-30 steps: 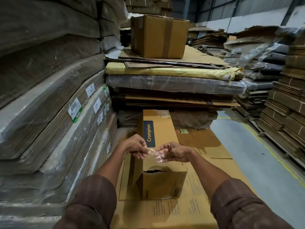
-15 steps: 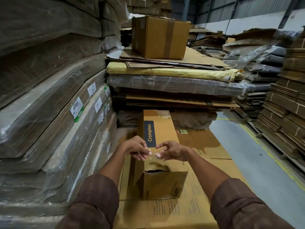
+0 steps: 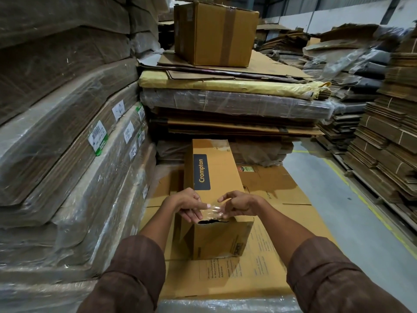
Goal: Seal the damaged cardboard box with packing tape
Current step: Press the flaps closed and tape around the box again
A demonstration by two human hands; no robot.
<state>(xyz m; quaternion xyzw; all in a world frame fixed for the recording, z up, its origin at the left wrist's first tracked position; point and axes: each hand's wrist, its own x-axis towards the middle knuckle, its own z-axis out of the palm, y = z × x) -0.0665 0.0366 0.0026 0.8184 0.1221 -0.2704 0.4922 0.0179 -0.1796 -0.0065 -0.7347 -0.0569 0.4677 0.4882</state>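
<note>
- Warehouse aisle: wrapped stacks of flat cardboard [image 3: 67, 136] carrying white barcode labels, print too small to read.
- One long box [image 3: 216, 177], marked "Crompton", lying on flattened cartons [image 3: 270, 263]; near top edge torn.
- One clear tape strip [image 3: 213, 210], stretched over the tear.
- Left hand [image 3: 188, 205]: fingertips pinching tape.
- Right hand [image 3: 239, 203]: fingers pinching the other end.
- One taped carton [image 3: 214, 32] on the stack beyond.

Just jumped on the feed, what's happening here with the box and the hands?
A person is patching a long cardboard box that lies on flattened cardboard sheets. Both hands hold a short strip of clear tape stretched between them, the left hand at one end and the right hand at the other. The strip sits just above the torn hole at the box's near top edge. The hole is not yet covered.
</note>
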